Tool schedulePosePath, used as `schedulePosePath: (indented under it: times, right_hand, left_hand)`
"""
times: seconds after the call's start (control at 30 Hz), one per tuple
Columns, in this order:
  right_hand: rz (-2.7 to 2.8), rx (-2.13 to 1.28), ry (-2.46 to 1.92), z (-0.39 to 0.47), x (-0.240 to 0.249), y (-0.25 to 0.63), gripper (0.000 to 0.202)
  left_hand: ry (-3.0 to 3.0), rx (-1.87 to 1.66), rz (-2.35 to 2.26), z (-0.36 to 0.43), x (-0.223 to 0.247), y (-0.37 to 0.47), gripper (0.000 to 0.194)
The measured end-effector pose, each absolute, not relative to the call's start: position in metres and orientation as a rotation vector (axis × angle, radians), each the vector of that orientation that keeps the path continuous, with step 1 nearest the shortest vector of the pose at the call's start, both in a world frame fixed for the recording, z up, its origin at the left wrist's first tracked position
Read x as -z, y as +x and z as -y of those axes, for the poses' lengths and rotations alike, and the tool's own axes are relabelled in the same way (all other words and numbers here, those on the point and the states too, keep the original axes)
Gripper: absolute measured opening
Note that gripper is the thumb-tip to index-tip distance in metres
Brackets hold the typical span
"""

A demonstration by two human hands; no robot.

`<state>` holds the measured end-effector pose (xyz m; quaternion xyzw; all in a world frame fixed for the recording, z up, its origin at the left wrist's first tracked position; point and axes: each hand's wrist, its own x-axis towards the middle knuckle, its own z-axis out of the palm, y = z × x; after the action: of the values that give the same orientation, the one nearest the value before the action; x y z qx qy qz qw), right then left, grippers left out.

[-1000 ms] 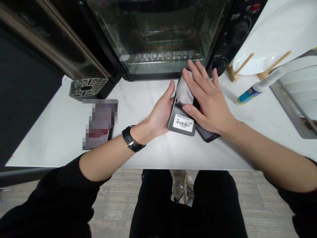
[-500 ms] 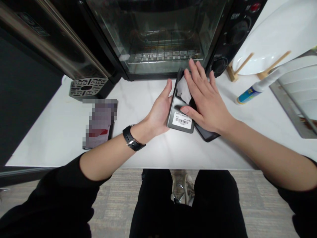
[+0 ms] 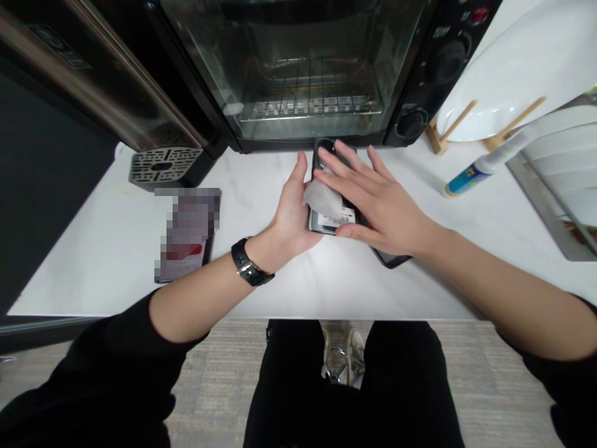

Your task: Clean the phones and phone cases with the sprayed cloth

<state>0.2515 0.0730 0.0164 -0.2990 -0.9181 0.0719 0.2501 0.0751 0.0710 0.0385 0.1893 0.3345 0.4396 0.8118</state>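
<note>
My left hand (image 3: 293, 214) supports a dark smartphone (image 3: 321, 152) from below and along its left edge, thumb up beside it. The phone's back faces up, with its camera end toward the oven and a white barcode label (image 3: 333, 218) near the lower end. A thin white wipe (image 3: 323, 199) lies on that back, partly over the label. Flat and with fingers a little apart, my right hand (image 3: 380, 202) presses the wipe against the phone. Under my right hand, a second dark phone (image 3: 392, 257) lies on the counter, mostly hidden.
A toaster oven (image 3: 308, 143) stands at the back of the white counter (image 3: 261, 289). To the left are a machine with a drip tray (image 3: 161, 167) and a phone with a blurred screen (image 3: 191, 227). A blue-labelled spray bottle (image 3: 466, 179) and plates in a rack (image 3: 438, 138) stand right.
The held phone has shifted left and turned more upright in the view. My right hand has moved left and down with the wipe, which now covers part of the label.
</note>
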Motion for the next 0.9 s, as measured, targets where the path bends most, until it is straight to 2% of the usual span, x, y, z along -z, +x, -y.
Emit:
schedulePosePath:
  times: [0.13, 0.3, 0.47, 0.63, 0.7, 0.83, 0.9]
  right_hand:
    - [2.399, -0.122, -0.983, -0.077, -0.011, 0.256, 0.084]
    - [2.447, -0.170, -0.831, -0.072, -0.014, 0.249, 0.093]
    - [2.468, -0.186, -0.774, -0.069, -0.018, 0.249, 0.076]
    - [2.337, -0.279, -0.919, -0.071, -0.020, 0.252, 0.073]
    - [2.322, -0.317, -0.830, -0.068, -0.022, 0.251, 0.068]
    - [2.342, -0.397, -0.499, -0.062, -0.025, 0.248, 0.045]
    - [2.353, -0.384, -0.496, -0.062, -0.024, 0.249, 0.043]
  left_hand:
    - [0.369, -0.879, -0.686, -0.073, -0.039, 0.077, 0.064]
    - [0.411, -0.943, -0.679, -0.074, -0.036, 0.075, 0.062]
    - [0.394, -0.920, -0.674, -0.073, -0.042, 0.073, 0.065]
    - [0.379, -0.872, -0.628, -0.073, -0.040, 0.073, 0.064]
    - [0.376, -0.869, -0.634, -0.074, -0.038, 0.072, 0.066]
    - [0.371, -0.857, -0.635, -0.077, -0.035, 0.070, 0.074]
    - [0.365, -0.848, -0.628, -0.077, -0.035, 0.070, 0.075]
